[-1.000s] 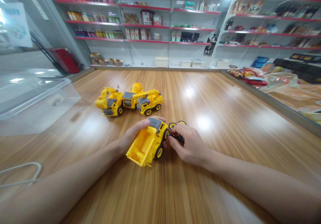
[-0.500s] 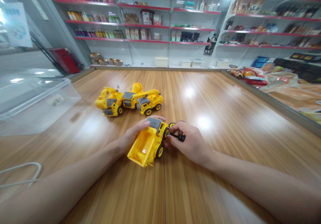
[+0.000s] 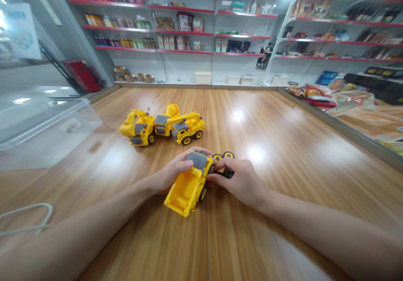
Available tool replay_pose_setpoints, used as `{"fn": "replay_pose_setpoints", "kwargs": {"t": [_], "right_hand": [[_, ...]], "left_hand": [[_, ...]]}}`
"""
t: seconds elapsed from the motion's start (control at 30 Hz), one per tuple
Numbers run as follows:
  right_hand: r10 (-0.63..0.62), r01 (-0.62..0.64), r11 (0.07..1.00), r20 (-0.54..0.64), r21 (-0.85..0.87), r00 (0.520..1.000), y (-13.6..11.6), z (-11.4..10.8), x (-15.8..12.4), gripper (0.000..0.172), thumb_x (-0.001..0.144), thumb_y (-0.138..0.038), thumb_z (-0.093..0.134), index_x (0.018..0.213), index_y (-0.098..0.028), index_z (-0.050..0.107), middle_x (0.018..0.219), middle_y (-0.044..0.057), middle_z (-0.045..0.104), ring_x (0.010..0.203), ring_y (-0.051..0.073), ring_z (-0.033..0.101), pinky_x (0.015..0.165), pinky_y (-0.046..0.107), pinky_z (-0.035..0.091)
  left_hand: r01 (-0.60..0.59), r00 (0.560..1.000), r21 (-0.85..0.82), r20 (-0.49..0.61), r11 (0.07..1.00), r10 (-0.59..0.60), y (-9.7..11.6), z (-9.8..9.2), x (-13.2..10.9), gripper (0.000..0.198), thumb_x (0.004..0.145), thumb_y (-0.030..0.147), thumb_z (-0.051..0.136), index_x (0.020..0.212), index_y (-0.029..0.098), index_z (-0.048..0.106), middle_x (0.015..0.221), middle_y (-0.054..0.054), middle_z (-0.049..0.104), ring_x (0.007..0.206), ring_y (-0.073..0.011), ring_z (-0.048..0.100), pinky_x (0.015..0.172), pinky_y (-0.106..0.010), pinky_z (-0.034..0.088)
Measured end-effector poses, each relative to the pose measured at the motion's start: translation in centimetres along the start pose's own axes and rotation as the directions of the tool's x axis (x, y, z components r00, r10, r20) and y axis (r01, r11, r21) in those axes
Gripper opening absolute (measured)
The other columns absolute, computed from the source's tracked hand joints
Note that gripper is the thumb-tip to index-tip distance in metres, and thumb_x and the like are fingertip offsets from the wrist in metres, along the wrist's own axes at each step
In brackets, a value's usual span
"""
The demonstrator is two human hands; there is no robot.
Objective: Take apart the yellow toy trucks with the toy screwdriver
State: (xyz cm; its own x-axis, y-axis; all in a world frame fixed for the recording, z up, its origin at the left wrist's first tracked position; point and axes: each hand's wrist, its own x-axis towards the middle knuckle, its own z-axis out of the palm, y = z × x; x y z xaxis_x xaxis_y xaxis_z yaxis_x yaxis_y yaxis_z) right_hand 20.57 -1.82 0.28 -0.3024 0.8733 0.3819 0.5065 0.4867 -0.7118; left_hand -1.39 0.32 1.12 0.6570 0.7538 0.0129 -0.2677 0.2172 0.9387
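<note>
So your left hand (image 3: 171, 169) is clamped on the yellow dump truck (image 3: 184, 190) out over the bench (image 3: 283, 167), its open bed (image 3: 181, 197) showing molded yellow plastic inside, and your right hand (image 3: 244, 181) pinches a black tool (image 3: 228, 174) by the front wheel (image 3: 210, 169). Clear tub (image 3: 80, 125) sits left, insides too hazy to read.

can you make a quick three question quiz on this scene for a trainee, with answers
1. Which grip holds the slim black tool: (a) left or (b) right?
2. True or false: the left grip is on the yellow plastic dump truck with a grey windscreen.
3. How many other yellow plastic toy vehicles stand grouped beyond it?

Key: 1. b, the right grip; 2. true; 3. three.
</note>
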Motion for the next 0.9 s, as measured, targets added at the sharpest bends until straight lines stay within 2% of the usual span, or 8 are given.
{"fn": "replay_pose_setpoints", "kwargs": {"t": [0.2,0.33,0.4,0.5,0.63,0.9], "right_hand": [[-0.059,0.059,0.998,-0.056,-0.002,0.997,-0.2,0.3,-0.3,0.018,0.077,-0.033,0.075,0.082,-0.02,0.065,0.083,0.0,0.074,0.064,0.013,0.066,0.058,0.022,0.048],[-0.089,0.083,0.993,-0.074,-0.085,0.993,-0.1,0.3,-0.3,0.018,0.076,-0.032,0.073,0.084,-0.02,0.063,0.083,0.001,0.073,0.063,0.013,0.065,0.059,0.023,0.048],[-0.098,0.092,0.981,-0.025,-0.169,0.995,0.0,0.2,-0.2,0.016,0.076,-0.031,0.07,0.085,-0.02,0.062,0.08,0.001,0.072,0.065,0.014,0.065,0.061,0.024,0.047],[-0.101,0.12,0.945,0.08,-0.303,0.992,-0.2,-0.1,-0.2,0.012,0.078,-0.029,0.067,0.084,-0.02,0.062,0.08,0.001,0.071,0.068,0.016,0.065,0.062,0.026,0.046],[-0.116,0.162,0.886,0.132,-0.435,0.985,-0.7,-0.3,-0.2,0.012,0.08,-0.03,0.063,0.087,-0.02,0.061,0.084,0.003,0.07,0.071,0.018,0.064,0.062,0.028,0.043],[-0.123,0.229,0.843,0.24,-0.487,0.963,-0.9,-0.2,-0.5,0.014,0.087,-0.027,0.055,0.096,-0.021,0.064,0.098,0.006,0.064,0.081,0.018,0.061,0.065,0.028,0.044]], "left_hand": [[0.0,0.999,-0.075,-0.044,0.997,-0.003,0.3,-0.1,-0.1,0.048,0.081,0.043,0.061,0.119,0.016,0.058,0.112,-0.014,0.067,0.091,-0.0254,0.066,0.08,-0.036,0.053],[-0.008,1.0,-0.185,-0.014,0.983,0.006,0.4,-0.7,0.0,0.049,0.086,0.043,0.051,0.127,0.016,0.054,0.121,-0.017,0.064,0.087,-0.0293,0.069,0.074,-0.041,0.055],[-0.029,1.0,-0.236,-0.01,0.971,0.028,0.4,-1.1,0.1,0.051,0.087,0.044,0.048,0.13,0.017,0.051,0.122,-0.018,0.063,0.082,-0.0316,0.071,0.068,-0.043,0.056],[-0.077,0.995,-0.287,-0.076,0.955,0.057,0.4,-1.6,0.3,0.05,0.087,0.044,0.045,0.127,0.015,0.052,0.118,-0.017,0.064,0.083,-0.0337,0.071,0.063,-0.042,0.056],[-0.085,0.992,-0.313,-0.116,0.946,0.051,0.5,-1.9,0.5,0.049,0.086,0.045,0.045,0.125,0.015,0.053,0.116,-0.017,0.065,0.084,-0.0346,0.071,0.062,-0.043,0.057],[-0.089,0.995,-0.324,-0.07,0.942,0.07,0.6,-1.6,0.4,0.043,0.091,0.043,0.04,0.12,0.015,0.053,0.111,-0.012,0.067,0.085,-0.0334,0.071,0.065,-0.041,0.057]]}}
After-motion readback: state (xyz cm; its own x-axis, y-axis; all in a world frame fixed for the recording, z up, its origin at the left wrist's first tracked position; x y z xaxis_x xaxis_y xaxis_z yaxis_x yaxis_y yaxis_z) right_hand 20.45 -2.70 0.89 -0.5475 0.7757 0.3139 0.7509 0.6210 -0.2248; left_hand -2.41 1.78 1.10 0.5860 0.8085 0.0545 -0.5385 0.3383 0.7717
